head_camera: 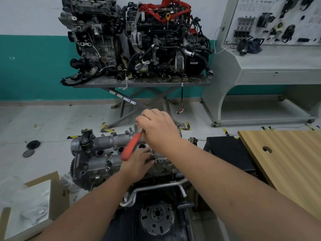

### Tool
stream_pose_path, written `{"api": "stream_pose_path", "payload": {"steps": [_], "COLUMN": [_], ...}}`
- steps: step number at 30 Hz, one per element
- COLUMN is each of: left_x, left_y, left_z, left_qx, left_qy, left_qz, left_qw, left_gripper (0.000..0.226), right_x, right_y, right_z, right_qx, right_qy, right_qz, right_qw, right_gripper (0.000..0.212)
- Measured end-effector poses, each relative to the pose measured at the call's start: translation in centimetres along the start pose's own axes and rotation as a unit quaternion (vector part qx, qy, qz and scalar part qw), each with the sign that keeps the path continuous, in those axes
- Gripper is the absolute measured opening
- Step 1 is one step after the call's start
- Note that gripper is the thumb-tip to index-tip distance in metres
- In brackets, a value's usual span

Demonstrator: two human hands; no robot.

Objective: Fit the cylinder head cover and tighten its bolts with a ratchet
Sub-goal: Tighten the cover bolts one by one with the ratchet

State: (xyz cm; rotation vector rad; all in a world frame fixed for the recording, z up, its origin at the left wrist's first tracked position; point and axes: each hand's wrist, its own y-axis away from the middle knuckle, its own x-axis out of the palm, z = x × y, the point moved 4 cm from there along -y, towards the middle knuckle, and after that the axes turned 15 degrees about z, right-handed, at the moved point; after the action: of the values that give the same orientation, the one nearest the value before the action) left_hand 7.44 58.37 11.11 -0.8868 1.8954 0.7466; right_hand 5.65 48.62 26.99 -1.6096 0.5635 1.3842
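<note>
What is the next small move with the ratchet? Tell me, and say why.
Probably swing the red handle one stroke to turn the bolt. The right hand grips the ratchet's head end over the far side of the cover, while the left hand rests on the cover beside it. The bolt itself is hidden, so how tight it is cannot be told.

wall (26,18) white above, teal band below. pale tiled floor (52,122) with yellow-black hazard tape. two engines (139,40) on scissor-leg stand. grey display board console (271,54) at right. wooden desk (286,162) at right edge.
</note>
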Motion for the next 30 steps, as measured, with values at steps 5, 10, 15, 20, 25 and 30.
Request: {"api": "stream_pose_path", "payload": {"steps": [5, 10, 15, 20, 25, 30], "left_x": [0.0, -0.2, -0.2, 0.1, -0.1, -0.2], "left_y": [0.1, 0.1, 0.3, 0.2, 0.3, 0.2], "left_z": [0.0, -0.2, -0.1, 0.1, -0.1, -0.2], "left_qx": [-0.036, -0.045, -0.026, -0.019, -0.007, -0.019], "left_qy": [-0.025, -0.034, -0.018, -0.019, -0.024, -0.026], "left_qz": [0.016, 0.019, 0.004, 0.000, -0.016, 0.007], "left_qw": [0.999, 0.998, 0.999, 1.000, 1.000, 0.999], "left_gripper": [0.030, 0.033, 0.029, 0.026, 0.024, 0.030], "right_x": [-0.4, -0.6, -1.0, -1.6, 0.4, 3.1], "right_y": [0.0, -0.1, -0.8, -2.0, -0.6, 0.9], "right_z": [-0.6, -0.7, -0.6, -0.9, -0.9, -1.3], "right_qx": [0.016, -0.004, 0.021, 0.140, 0.268, 0.245], "right_qy": [0.010, -0.002, 0.013, -0.105, -0.735, -0.849], "right_qz": [0.068, 0.120, 0.159, 0.206, 0.125, -0.097], "right_qw": [0.998, 0.993, 0.987, 0.963, 0.610, 0.458], "right_gripper": [0.034, 0.045, 0.040, 0.033, 0.017, 0.014]}}
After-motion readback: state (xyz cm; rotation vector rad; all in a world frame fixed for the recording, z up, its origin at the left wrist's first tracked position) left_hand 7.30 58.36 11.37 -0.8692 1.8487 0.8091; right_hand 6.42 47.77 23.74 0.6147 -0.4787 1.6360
